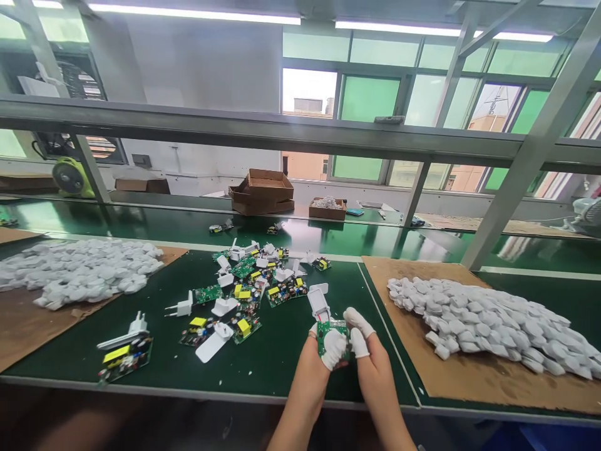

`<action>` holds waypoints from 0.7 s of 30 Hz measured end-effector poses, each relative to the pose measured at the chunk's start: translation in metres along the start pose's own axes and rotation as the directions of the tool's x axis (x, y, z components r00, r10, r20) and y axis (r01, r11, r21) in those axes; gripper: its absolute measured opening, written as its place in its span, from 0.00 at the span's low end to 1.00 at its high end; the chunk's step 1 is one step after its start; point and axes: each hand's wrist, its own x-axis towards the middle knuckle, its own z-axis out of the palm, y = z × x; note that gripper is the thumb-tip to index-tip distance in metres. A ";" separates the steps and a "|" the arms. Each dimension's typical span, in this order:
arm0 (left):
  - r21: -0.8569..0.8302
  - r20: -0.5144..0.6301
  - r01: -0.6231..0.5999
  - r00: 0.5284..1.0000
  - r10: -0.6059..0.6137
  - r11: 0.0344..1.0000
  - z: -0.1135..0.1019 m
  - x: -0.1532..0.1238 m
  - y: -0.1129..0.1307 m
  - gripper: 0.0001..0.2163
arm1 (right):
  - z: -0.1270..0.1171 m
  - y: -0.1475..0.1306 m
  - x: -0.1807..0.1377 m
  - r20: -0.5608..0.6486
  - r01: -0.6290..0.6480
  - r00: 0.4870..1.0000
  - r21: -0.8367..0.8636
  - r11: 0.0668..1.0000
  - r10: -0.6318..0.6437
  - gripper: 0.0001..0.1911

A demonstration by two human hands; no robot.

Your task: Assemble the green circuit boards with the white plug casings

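Near the front edge of the bench, my left hand [313, 366] grips a green circuit board [325, 335], its white-covered thumb across the board's face. My right hand [369, 344] pinches the board's right edge, with white coverings on the fingertips. Just beyond the board lies a white plastic plug housing [319, 302], which seems joined to it by a wire. To the left is a loose pile of circuit boards with yellow transformers [244, 293] and white plug parts. One more board [124, 360] with a white plug piece lies apart at the front left.
Many small white pieces [479, 319] cover a cardboard sheet [451, 388] on the right. A similar white heap [89, 269] lies on cardboard at left. Behind are stacked cardboard trays [263, 191], a small box of white pieces [327, 210] and a metal frame post [511, 188].
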 end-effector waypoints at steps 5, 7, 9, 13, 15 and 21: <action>-0.043 -0.092 -0.032 0.995 0.028 0.999 0.002 -0.003 -0.001 0.13 | 0.006 0.004 -0.005 0.107 0.117 0.988 -0.080 0.990 -0.108 0.20; -0.054 -0.121 -0.032 0.992 0.025 0.998 0.004 -0.003 0.000 0.12 | 0.005 0.006 -0.007 0.120 0.146 0.984 -0.100 0.984 -0.134 0.19; -0.066 -0.134 -0.019 0.991 0.010 0.998 0.005 -0.003 0.002 0.13 | 0.003 0.005 -0.007 0.125 0.155 0.982 -0.099 0.983 -0.142 0.18; -0.102 -0.075 0.035 0.996 -0.043 0.994 0.003 -0.003 0.003 0.16 | 0.003 0.002 -0.005 0.119 0.094 0.989 -0.032 0.995 -0.090 0.20; -0.081 -0.001 0.040 0.999 -0.040 0.996 0.001 -0.004 0.002 0.16 | 0.003 0.001 -0.004 0.099 0.033 0.995 0.025 0.999 -0.035 0.21; 0.176 0.075 -0.036 0.997 0.023 0.984 0.001 -0.007 -0.001 0.21 | -0.003 -0.005 0.000 0.105 -0.130 0.988 0.213 0.968 0.109 0.20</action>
